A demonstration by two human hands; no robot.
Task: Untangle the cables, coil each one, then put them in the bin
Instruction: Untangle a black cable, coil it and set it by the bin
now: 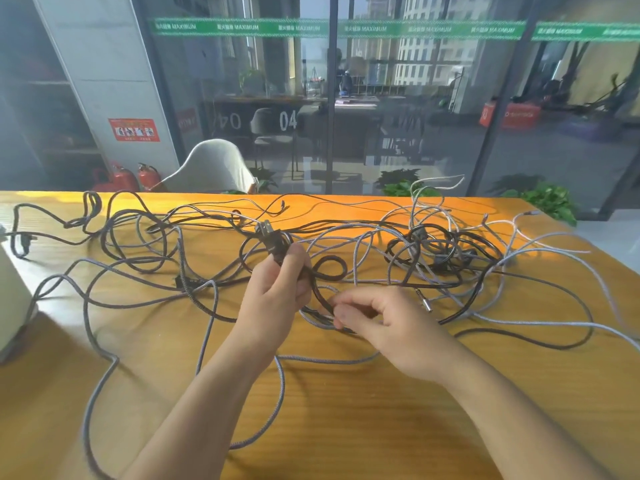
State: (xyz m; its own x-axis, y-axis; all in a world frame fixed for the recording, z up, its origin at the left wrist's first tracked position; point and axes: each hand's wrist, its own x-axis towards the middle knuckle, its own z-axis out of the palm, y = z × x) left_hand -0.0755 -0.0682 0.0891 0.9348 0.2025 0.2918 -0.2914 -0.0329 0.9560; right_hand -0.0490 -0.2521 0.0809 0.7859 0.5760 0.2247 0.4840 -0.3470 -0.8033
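Left hand (282, 284) grips a black cable (329, 268) just below its plug (268, 237), fingers curled round it and the plug end lifted off the worktop (346, 410). Right hand (377, 320) pinches the same black run a little lower, between thumb and fingertips, close above the wood. That cable loops once beside the left hand and then runs right into a dense knot (440, 251) of black and grey leads. Grey braided cables (207, 306) sprawl across nearly the whole worktop, crossing each other many times; none is coiled yet. No bin is clearly in view, though a pale object (14, 299) at the left edge may be one; I cannot tell.

Judging by this, untangling has only begun. Best to keep the plug end fixed in the left hand and feed the line through the right, lifting it over each crossing rather than pulling, since a tug would likely tighten the knot. Thread the plug back through any loop that catches.
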